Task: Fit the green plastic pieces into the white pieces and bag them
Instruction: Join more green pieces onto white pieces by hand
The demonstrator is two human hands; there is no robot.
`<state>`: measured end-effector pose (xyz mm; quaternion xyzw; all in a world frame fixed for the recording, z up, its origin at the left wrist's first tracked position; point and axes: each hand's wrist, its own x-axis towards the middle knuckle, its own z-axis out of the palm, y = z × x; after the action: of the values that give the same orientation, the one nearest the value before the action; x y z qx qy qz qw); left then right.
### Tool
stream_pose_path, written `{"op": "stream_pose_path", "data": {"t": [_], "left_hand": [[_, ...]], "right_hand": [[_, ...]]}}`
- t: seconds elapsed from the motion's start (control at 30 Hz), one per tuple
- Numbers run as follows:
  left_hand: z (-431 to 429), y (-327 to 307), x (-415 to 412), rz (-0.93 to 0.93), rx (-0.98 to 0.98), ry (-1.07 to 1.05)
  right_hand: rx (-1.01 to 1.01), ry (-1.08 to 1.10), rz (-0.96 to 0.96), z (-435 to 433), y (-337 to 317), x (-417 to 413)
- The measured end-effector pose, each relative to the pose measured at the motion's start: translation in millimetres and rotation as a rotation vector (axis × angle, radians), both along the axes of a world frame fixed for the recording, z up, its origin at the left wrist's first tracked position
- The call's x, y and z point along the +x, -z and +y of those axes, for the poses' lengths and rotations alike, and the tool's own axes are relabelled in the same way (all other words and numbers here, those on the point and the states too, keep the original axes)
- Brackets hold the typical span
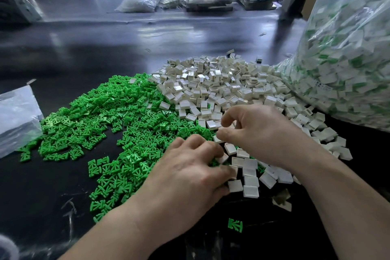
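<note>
Right, both grips are busy at the near edge of the white heap (221,82), where it runs into the green heap (101,116) lying to its left on the desk (105,48). My left grip (190,177) is narrow, with the fingers curled down. It looks to be pinching a white piece (223,158), tilted between fingertip and thumb, with green showing just beneath. My right grip (261,131) hangs over the same edge, fingers bent in and thumb close to forefinger. It is blurred, so I cannot tell whether it holds anything. The bag (348,59), stuffed with fitted pairs, stands just right of the white heap and touches it.

As I judge it, the step in hand is mating one green part with one white one. To do it well, I should turn the white piece hollow side towards the green part before I push. Then I set the green part square to the opening and press evenly with the thumb until it sits flush. If it goes in cocked, I should back it out rather than force it, since those thin green arms would likely bend.

Picking from the seam between the heaps keeps both reaches short. A lone green piece (235,225) lies on my side of the white heap, well apart from the rest, and is worth gathering. Finished pairs should go straight into the bag, because dropped back on the white heap they would be hard to tell from empties.
</note>
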<state>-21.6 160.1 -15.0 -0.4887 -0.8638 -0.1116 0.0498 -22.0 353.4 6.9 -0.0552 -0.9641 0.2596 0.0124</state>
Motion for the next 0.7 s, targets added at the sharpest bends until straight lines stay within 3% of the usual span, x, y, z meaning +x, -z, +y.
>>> {"op": "stream_pose_path", "data": {"t": [0.27, 0.33, 0.47, 0.7], "left_hand": [[-9, 0, -7, 0.008, 0.163, -0.177], [-9, -5, 1, -0.038, 0.170, -0.116], [1, -5, 16, -0.051, 0.002, 0.156], [8, 0, 15, 0.004, 0.038, 0.239]], "right_hand": [[0.088, -0.052, -0.137, -2, -5, 3], [0.129, -0.079, -0.165, -6, -6, 4], [0.235, -0.154, -0.185, -13, -7, 5], [0.396, -0.167, -0.135, -22, -3, -1]]}}
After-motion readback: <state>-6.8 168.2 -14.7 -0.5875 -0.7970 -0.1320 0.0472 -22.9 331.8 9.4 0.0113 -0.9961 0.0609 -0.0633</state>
